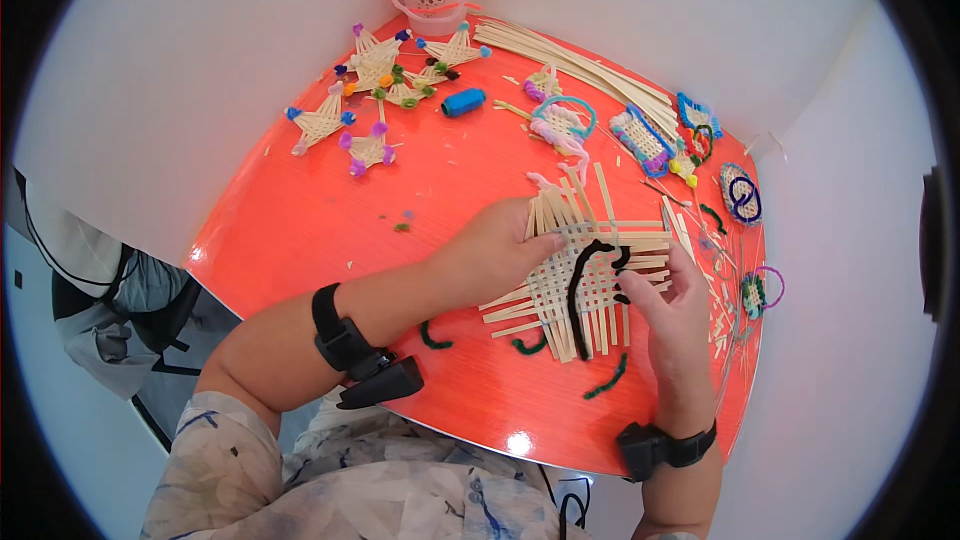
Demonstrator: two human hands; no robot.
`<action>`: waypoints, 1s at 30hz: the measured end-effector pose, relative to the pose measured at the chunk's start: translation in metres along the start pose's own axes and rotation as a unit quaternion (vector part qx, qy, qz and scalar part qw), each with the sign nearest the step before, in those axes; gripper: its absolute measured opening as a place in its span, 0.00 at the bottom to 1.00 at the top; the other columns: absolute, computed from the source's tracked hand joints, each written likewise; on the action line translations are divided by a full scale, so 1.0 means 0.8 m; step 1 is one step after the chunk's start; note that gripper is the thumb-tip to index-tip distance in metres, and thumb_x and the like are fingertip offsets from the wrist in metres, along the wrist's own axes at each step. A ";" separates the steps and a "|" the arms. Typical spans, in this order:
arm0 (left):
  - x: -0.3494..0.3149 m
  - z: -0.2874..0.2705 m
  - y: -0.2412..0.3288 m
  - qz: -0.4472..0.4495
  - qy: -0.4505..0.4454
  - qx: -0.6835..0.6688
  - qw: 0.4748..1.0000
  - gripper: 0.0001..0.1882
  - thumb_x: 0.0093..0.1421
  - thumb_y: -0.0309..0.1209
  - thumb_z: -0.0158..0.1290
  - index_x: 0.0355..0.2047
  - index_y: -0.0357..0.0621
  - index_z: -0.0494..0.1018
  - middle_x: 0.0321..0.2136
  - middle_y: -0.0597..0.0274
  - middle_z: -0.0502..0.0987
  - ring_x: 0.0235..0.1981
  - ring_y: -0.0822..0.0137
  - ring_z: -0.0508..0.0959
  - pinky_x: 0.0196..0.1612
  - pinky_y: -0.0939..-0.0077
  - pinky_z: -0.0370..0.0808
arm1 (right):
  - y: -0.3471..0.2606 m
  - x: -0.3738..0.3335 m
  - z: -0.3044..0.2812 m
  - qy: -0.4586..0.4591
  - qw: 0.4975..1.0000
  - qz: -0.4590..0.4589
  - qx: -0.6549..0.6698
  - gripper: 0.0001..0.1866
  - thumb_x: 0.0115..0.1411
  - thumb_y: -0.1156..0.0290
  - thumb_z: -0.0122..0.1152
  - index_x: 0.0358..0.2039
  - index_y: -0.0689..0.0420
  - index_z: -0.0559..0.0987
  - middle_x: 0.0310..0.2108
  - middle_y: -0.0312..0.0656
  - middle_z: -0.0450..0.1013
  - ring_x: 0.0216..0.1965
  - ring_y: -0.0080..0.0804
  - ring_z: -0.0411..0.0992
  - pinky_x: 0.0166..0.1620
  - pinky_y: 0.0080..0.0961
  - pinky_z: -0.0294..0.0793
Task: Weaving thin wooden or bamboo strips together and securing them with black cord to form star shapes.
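Note:
A mat of pale woven strips (556,292), its loose strip ends sticking out on all sides, is held up above the red table. My left hand (505,252) is closed on its upper left edge, thumb on top and fingers mostly hidden. At the right edge, my right hand (675,305) grips the mat, with its thumb on the front beside a black pipe cleaner (575,295). That pipe cleaner runs down the mat's face and hooks over at the top near the right thumb. Short dark green pipe cleaner pieces (606,378) lie on the table below.
Woven stars with coloured tips (370,62) and a blue thread spool (463,103) lie on the red table (290,210) at the far left. Small woven pieces (641,140), long strips (570,62) and scraps line the right. A basket (435,0) stands in the back corner, by white walls.

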State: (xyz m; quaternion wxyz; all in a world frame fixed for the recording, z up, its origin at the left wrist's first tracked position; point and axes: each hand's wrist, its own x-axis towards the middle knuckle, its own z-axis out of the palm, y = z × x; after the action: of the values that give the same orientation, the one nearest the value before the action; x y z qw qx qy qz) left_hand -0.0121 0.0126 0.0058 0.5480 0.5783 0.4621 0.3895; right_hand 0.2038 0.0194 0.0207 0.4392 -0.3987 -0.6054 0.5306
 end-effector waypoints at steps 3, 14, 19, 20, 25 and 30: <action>0.000 0.003 -0.003 0.007 -0.015 -0.007 1.000 0.12 0.64 0.26 0.46 0.46 0.36 0.72 0.36 0.63 0.78 0.37 0.75 0.75 0.43 0.76 0.72 | 0.002 -0.001 0.005 0.018 0.999 0.029 0.004 0.14 0.55 0.79 0.61 0.43 0.64 0.74 0.35 0.40 0.77 0.35 0.22 0.75 0.40 0.18 0.75; 0.002 0.006 -0.015 0.028 -0.059 -0.053 0.996 0.12 0.65 0.25 0.44 0.46 0.35 0.71 0.37 0.61 0.78 0.38 0.74 0.77 0.43 0.76 0.73 | 0.006 0.000 0.005 -0.012 0.997 0.061 0.053 0.15 0.53 0.79 0.62 0.42 0.64 0.74 0.37 0.39 0.75 0.38 0.23 0.72 0.41 0.20 0.72; 0.003 0.006 -0.017 0.061 -0.001 -0.024 0.998 0.12 0.64 0.23 0.43 0.45 0.35 0.71 0.35 0.61 0.78 0.36 0.74 0.77 0.41 0.75 0.74 | 0.000 -0.003 0.010 0.175 0.894 -0.233 -0.341 0.20 0.42 0.75 0.71 0.37 0.55 0.75 0.38 0.40 0.65 0.41 0.34 0.64 0.46 0.32 0.63; 0.004 0.006 -0.019 0.077 0.012 -0.006 0.997 0.12 0.65 0.24 0.43 0.46 0.35 0.71 0.37 0.62 0.78 0.37 0.75 0.76 0.43 0.76 0.73 | 0.000 -0.007 0.006 0.175 0.838 -0.296 -0.424 0.18 0.42 0.74 0.71 0.36 0.54 0.76 0.37 0.38 0.66 0.41 0.33 0.64 0.44 0.32 0.60; 0.002 0.012 -0.017 0.072 0.012 0.001 0.997 0.12 0.64 0.23 0.43 0.46 0.35 0.71 0.36 0.62 0.78 0.37 0.76 0.76 0.43 0.77 0.73 | -0.003 -0.008 0.030 0.135 0.727 -0.352 -0.573 0.13 0.43 0.70 0.70 0.32 0.50 0.79 0.32 0.31 0.68 0.37 0.27 0.64 0.41 0.30 0.52; -0.002 0.018 -0.010 0.128 0.006 0.040 0.991 0.12 0.64 0.23 0.44 0.46 0.36 0.71 0.35 0.61 0.78 0.37 0.75 0.76 0.42 0.77 0.73 | 0.001 -0.004 0.032 0.109 0.716 -0.352 -0.593 0.12 0.46 0.72 0.66 0.34 0.53 0.79 0.29 0.33 0.70 0.31 0.28 0.66 0.39 0.30 0.54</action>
State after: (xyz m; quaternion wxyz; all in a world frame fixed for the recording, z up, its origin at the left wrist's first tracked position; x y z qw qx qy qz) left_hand 0.0001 0.0068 -0.0030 0.4670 0.6521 0.4028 0.4409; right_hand 0.1802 0.0088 0.0185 0.3313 -0.3909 -0.8403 -0.1768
